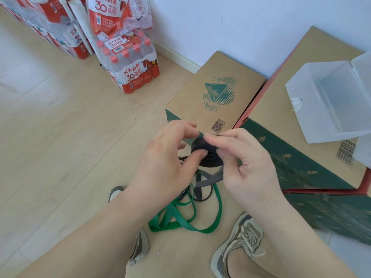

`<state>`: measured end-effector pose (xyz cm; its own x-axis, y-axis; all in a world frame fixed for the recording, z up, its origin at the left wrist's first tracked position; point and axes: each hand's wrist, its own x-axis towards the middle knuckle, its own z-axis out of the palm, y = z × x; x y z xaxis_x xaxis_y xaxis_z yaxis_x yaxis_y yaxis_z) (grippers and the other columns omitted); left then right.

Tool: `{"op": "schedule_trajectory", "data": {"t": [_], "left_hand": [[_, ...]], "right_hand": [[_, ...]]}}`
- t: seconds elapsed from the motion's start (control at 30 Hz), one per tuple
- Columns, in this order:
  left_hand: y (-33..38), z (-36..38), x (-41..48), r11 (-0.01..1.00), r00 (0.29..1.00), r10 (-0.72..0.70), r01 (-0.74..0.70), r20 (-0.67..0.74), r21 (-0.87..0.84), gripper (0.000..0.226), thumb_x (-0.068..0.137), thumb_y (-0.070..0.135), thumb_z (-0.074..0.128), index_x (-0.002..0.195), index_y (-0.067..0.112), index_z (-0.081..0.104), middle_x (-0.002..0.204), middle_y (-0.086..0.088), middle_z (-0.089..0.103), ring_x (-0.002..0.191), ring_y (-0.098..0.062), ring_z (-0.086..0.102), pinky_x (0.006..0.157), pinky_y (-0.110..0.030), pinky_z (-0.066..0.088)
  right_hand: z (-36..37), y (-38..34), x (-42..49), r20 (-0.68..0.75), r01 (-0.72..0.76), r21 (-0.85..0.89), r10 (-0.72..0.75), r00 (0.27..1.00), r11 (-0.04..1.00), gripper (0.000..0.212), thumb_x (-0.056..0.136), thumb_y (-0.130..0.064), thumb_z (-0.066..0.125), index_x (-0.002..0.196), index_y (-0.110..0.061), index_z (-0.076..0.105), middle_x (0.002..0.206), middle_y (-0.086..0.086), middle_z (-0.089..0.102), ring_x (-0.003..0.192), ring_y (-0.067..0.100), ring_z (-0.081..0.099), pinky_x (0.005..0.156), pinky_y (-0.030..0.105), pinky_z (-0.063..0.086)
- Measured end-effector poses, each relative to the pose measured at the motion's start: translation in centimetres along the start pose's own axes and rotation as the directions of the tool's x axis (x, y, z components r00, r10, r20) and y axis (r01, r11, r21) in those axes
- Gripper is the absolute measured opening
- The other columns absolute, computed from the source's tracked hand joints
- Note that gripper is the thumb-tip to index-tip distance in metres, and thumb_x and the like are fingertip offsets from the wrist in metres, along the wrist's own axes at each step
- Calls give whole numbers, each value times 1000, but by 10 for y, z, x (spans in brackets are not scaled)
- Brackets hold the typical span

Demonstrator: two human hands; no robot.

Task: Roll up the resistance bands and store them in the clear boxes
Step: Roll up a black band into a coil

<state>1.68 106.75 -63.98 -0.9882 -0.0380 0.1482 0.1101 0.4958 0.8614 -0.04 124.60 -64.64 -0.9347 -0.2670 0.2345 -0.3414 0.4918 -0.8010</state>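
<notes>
One wide-angle camera, worn on the person's head, looks forward and steeply down, close over the forearms. The left hand point(168, 155) and right hand point(247, 157) meet near frame centre, both pinching the black band roll point(208, 157). From there the floor point(60, 137) spreads toward 9 o'clock, the wall point(220, 21) stands at 12, the clear box point(329, 101) sits at 2 o'clock, and the shoes point(239, 245) lie at 6 — by the bottom edge.

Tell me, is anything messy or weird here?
Yes. The green band lies in a tangled heap with a grey band on the floor between the shoes, not rolled yet. The left hand and right hand pinch the black roll. The water bottle pack looks torn open on top.
</notes>
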Motion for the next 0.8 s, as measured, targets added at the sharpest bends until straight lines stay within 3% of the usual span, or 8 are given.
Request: {"op": "schedule_trajectory", "data": {"t": [0.1,0.2,0.27,0.37,0.47,0.57,0.7,0.8], "left_hand": [[1,0,0,996,991,-64,70,114,-57,34,85,2,76,110,21,62,98,14,69,96,-6,70,81,-31,62],[1,-4,5,943,956,-246,274,160,-191,38,82,-1,80,104,26,64,90,10,72,85,-4,70,72,-22,59],[0,-7,8,907,945,-286,319,156,-274,35,82,-3,81,101,22,66,87,11,74,80,-5,70,72,-20,58],[-2,-9,10,843,943,-300,334,147,-421,30,81,0,83,99,19,67,91,4,76,85,-17,72,82,-32,60],[-3,-10,12,786,940,-326,327,97,-525,26,78,8,81,98,20,69,97,-5,76,91,-30,73,87,-47,61],[0,-9,14,707,931,-357,323,76,-629,28,83,-3,80,99,15,67,95,-5,75,88,-24,72,85,-44,60],[1,-11,15,572,908,-385,375,165,-729,29,74,0,80,95,15,67,91,-3,73,88,-25,71,87,-46,59],[-1,-10,12,756,909,-389,409,151,-511,30,78,-3,82,95,14,64,93,-1,76,89,-21,74,85,-48,62]], "right_hand": [[3,-3,-2,11,15,-19,-15,1000,1000,43,89,13,56,111,-16,79,103,1,68,103,20,65,88,28,54],[0,-7,-1,-33,-199,180,208,978,963,38,87,9,72,107,-24,75,99,-11,75,100,9,71,89,20,55],[-3,-10,0,-57,-272,291,300,952,917,33,85,0,80,102,-28,74,97,-12,77,96,9,73,85,20,58],[-4,-13,4,-58,-293,377,338,939,879,28,87,-4,81,97,-31,78,95,-7,79,90,12,74,80,25,61],[-4,-14,7,-52,-262,442,316,947,858,31,91,5,73,109,-21,78,106,1,78,100,15,75,88,25,60],[-6,-15,9,-56,-278,481,345,937,832,35,92,7,71,115,-19,74,108,0,79,103,10,75,90,20,58],[-6,-16,8,-71,-223,471,289,955,853,45,94,10,67,117,-27,71,115,-14,77,105,2,73,92,13,53],[-5,-9,4,-92,-155,295,190,978,943,46,94,14,64,119,-24,73,110,-8,77,110,7,71,93,15,52]]}}
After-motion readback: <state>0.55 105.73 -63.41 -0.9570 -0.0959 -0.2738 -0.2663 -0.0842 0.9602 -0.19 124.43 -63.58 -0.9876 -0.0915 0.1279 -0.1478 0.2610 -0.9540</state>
